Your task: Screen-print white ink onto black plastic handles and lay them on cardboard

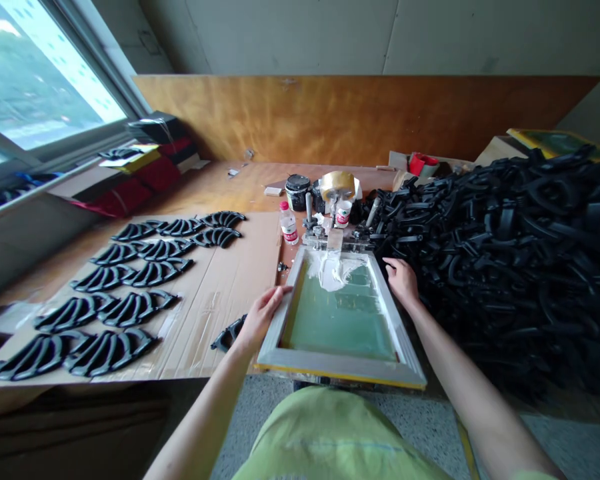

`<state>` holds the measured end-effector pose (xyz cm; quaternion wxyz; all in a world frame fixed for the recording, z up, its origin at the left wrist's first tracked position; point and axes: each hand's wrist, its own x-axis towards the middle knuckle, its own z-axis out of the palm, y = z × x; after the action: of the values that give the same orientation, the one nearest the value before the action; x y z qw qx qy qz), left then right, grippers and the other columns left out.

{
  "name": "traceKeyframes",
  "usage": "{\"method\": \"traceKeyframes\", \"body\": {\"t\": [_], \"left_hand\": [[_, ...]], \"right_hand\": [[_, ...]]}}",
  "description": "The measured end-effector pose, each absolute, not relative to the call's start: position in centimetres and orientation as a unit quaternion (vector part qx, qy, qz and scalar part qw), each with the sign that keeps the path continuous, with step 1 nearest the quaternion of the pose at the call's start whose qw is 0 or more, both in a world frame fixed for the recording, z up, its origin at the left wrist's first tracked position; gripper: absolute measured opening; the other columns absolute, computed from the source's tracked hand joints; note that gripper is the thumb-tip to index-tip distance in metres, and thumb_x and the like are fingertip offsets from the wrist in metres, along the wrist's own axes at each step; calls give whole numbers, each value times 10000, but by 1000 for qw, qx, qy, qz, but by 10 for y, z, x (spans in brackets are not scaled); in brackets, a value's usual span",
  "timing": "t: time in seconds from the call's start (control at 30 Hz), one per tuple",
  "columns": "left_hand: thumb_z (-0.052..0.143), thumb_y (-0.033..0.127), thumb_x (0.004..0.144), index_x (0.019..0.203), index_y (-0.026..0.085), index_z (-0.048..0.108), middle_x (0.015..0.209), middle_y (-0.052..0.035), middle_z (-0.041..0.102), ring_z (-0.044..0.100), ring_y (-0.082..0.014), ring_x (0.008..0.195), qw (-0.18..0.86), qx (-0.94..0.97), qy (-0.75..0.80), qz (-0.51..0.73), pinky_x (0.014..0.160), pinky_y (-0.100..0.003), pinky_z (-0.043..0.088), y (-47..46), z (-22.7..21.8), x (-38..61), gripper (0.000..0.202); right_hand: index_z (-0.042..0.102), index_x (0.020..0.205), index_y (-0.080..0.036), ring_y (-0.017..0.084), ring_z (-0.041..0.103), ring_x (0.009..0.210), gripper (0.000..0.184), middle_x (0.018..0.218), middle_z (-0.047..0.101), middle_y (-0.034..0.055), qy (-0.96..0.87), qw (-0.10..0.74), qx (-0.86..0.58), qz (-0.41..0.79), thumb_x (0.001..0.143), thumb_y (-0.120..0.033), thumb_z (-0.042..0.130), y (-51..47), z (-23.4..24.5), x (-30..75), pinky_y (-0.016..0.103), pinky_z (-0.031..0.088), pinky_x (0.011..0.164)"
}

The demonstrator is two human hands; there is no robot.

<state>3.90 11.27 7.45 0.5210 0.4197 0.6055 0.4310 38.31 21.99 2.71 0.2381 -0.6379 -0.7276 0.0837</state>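
Reference: screen frame (343, 368), lying in front of the torso, near edge toward the body, far edge at the clamp (330, 241). Long axis appears to run away from the body, though foreshortening makes this uncertain. White paste (336, 272) sits at the far end of its green mesh (333, 327).

Hands: frame lies between them. Left hand (260, 319) is the nearer, at the frame's left rail, which lies just to the right of its fingers. Right hand (403, 281) is just beyond the right rail, farther from the near edge; contact not resolvable.

Grip: left fingers half bent, tips touching the left rail; cannot tell whether they wrap beneath it. Right fingers loosely curled, partly open, nothing visibly held.

Surroundings: one black part (229, 333) left of the frame, partly behind the left hand, on cardboard (245, 267); heap of black parts (510, 267) right of the frame.
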Motion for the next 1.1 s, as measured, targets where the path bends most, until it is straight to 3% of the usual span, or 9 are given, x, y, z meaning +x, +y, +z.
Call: {"method": "traceKeyframes", "body": {"t": [0.1,0.2,0.33,0.43,0.6,0.77,0.97,1.1], "left_hand": [[628,583,725,1352,202,486,743,-7,664,594,-151,610,559,406,601,401,543,-232,450,99,28,40,747],[608,556,751,1403,239,409,784,0,667,616,-153,656,538,401,629,391,576,-235,467,95,-5,44,752],[579,546,776,1365,234,461,855,-21,689,638,-170,731,512,420,645,381,643,-256,486,97,-19,45,677],[598,534,762,1324,214,511,860,-34,698,644,-185,752,504,411,656,383,675,-274,494,97,-19,44,653],[597,523,767,1309,214,528,877,-43,704,648,-201,790,499,403,663,386,709,-294,499,96,-19,45,628],[620,525,747,1279,207,553,862,-44,706,647,-203,778,495,401,666,390,681,-283,497,95,-16,45,623],[592,571,756,1308,204,514,868,-39,702,646,-186,756,512,404,655,381,656,-263,487,95,-15,43,667],[594,583,752,1323,192,486,860,-44,697,640,-181,735,530,396,645,381,619,-249,477,94,-9,43,700]], "right_hand": [[466,1335,-171,278,456,1198,501,1337,455,148,-763,317,-563,32,846,-236,551,248,50,351,442,395,1008],[528,1237,-149,276,482,1144,479,1237,523,147,-841,244,-482,13,784,-229,662,269,61,302,395,426,953],[616,941,-141,232,562,906,116,927,639,109,-873,98,-477,34,848,-170,553,271,54,268,333,445,804],[612,880,-121,224,559,864,141,890,642,127,-882,69,-465,30,854,-104,474,248,45,269,323,419,788],[604,848,-152,214,547,869,178,871,634,93,-939,48,-337,50,771,-41,489,207,50,291,284,381,673],[607,789,-197,182,551,813,57,817,629,36,-937,79,-329,83,821,-175,564,213,61,298,261,361,630],[636,939,-156,209,533,962,218,951,638,86,-936,134,-324,40,841,-61,467,188,31,299,286,423,758],[648,959,-194,186,568,882,153,904,651,48,-933,153,-317,79,867,-158,531,191,38,301,270,437,744]]}}
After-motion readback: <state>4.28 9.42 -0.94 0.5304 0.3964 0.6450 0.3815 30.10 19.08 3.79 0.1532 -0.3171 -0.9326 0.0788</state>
